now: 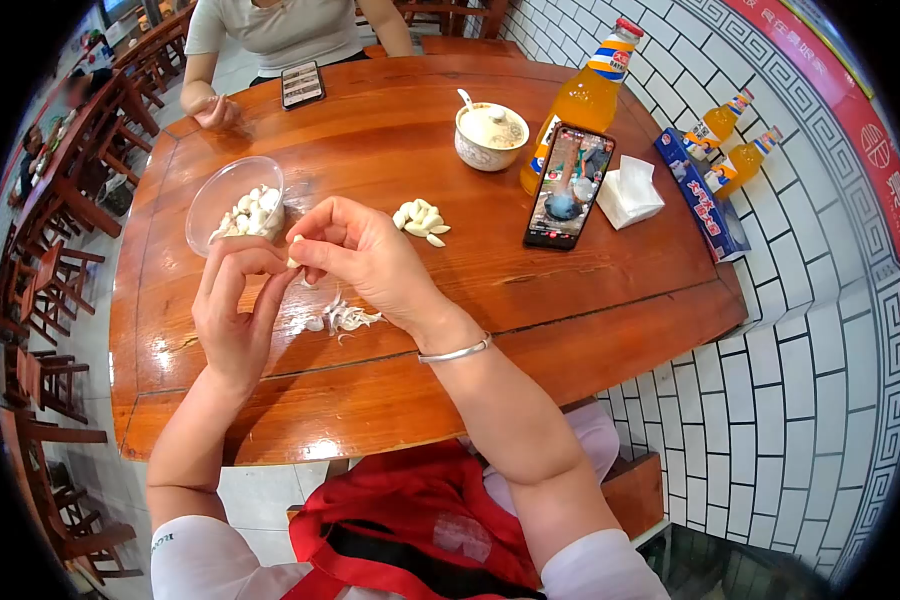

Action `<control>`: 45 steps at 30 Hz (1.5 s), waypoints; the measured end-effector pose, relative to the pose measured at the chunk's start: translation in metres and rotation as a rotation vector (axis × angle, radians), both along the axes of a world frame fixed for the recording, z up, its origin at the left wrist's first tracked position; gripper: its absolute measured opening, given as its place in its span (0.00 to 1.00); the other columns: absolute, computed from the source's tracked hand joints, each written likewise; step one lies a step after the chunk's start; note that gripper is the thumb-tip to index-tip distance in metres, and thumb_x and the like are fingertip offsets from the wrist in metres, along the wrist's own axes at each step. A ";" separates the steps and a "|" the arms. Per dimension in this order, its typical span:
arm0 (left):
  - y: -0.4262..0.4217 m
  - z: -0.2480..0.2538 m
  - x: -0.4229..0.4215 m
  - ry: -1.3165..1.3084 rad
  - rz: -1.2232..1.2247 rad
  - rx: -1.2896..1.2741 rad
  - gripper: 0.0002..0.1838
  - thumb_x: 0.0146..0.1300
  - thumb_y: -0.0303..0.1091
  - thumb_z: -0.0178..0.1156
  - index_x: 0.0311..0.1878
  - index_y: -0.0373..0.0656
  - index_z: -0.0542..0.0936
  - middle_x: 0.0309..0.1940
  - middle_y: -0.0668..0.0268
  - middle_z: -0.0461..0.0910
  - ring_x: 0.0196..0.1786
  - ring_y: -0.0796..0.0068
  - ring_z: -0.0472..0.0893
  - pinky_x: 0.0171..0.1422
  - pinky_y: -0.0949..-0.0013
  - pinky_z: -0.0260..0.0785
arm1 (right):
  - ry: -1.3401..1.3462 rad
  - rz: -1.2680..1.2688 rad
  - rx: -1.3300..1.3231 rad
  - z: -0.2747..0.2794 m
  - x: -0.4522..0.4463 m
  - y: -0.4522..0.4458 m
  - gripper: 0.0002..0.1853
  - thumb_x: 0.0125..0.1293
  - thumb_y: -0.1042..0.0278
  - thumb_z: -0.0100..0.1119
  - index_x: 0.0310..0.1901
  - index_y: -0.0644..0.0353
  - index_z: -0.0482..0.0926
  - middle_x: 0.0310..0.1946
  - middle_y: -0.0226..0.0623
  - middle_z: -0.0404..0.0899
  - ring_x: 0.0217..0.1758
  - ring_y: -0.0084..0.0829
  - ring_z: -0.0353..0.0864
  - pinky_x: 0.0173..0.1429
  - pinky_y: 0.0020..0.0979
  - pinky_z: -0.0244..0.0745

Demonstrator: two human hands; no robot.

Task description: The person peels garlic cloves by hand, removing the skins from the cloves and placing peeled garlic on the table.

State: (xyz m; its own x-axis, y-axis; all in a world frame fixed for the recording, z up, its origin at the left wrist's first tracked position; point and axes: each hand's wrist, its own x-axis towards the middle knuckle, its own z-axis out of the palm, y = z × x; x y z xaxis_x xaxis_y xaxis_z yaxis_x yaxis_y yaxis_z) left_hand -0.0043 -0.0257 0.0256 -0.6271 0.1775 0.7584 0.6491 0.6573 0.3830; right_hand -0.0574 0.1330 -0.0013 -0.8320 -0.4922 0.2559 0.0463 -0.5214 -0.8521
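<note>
My left hand (238, 310) and my right hand (365, 262) meet above the wooden table (530, 300), their fingertips pinched together on a small garlic clove (294, 252). Most of the clove is hidden by the fingers. Just behind my left hand stands a clear round bowl (208, 205) with garlic cloves (254, 212) in it. Peeled cloves (421, 221) lie in a small pile to the right of my right hand. Papery garlic skins (344, 317) are scattered on the table between my wrists.
Across the table sits a person (275, 35) near a phone (302, 85). To the right stand a lidded white pot (490, 138) with a spoon, an orange bottle (582, 100), a propped phone (568, 190), tissues (631, 192) and a blue box (703, 200) by the tiled wall.
</note>
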 end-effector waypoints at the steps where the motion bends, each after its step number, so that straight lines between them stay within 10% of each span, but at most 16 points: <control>1: 0.000 0.000 0.000 -0.013 0.001 0.005 0.12 0.50 0.15 0.68 0.35 0.37 0.76 0.35 0.60 0.77 0.37 0.68 0.77 0.42 0.70 0.71 | 0.005 -0.011 0.008 0.000 0.000 0.000 0.06 0.65 0.72 0.63 0.41 0.61 0.78 0.32 0.29 0.80 0.33 0.17 0.77 0.39 0.19 0.74; 45: -0.001 -0.005 -0.001 0.063 -0.076 -0.047 0.12 0.54 0.12 0.62 0.37 0.37 0.73 0.35 0.56 0.80 0.38 0.63 0.81 0.44 0.69 0.71 | -0.021 0.015 0.037 -0.001 0.001 0.001 0.08 0.67 0.66 0.59 0.41 0.62 0.79 0.34 0.27 0.78 0.38 0.17 0.74 0.47 0.21 0.72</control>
State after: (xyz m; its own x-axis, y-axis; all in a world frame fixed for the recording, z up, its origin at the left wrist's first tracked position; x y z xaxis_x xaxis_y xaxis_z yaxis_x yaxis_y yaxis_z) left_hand -0.0048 -0.0263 0.0203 -0.5619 0.2590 0.7856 0.7197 0.6213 0.3099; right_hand -0.0562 0.1337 -0.0026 -0.8297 -0.5132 0.2197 0.0718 -0.4884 -0.8697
